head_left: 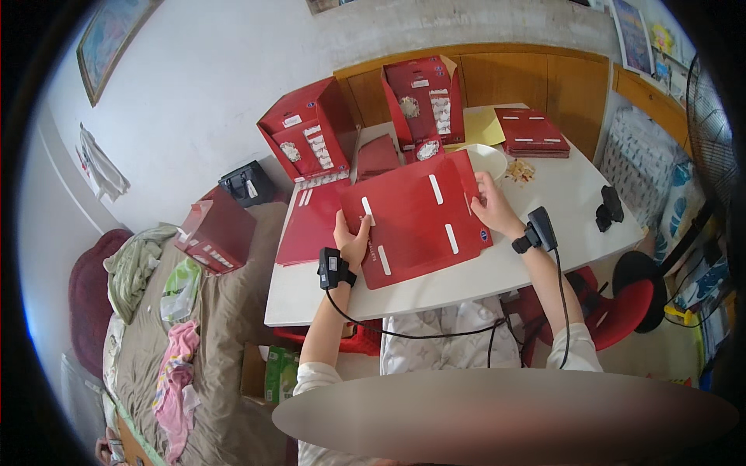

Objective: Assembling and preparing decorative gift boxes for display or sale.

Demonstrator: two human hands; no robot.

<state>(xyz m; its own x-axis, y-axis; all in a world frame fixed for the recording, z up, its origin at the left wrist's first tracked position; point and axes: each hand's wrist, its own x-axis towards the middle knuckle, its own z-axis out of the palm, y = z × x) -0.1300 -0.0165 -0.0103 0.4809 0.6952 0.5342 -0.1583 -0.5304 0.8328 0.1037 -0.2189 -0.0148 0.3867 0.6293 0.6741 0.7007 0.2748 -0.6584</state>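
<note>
A flat red cardboard panel [412,221] with several white slots is held tilted above the table's near side. My left hand [353,239] grips its left edge, the thumb lying over the front face. On the opposite side, my right hand [496,208] has its fingers closed at the upper right edge. A second edge shows along the right side; whether the panel is folded or doubled I cannot tell. Behind its left part lies a stack of flat red cardboard [303,229]. The white bowl [488,161] stands just beyond my right hand, partly hidden by the panel.
Two assembled red display boxes [311,128] stand at the white table's [559,225] back left. A red cardboard pile [532,132], yellow sheet [483,126], small scraps [520,170] and black object [610,208] lie farther right. Another red box [217,233] rests on the bed [225,334].
</note>
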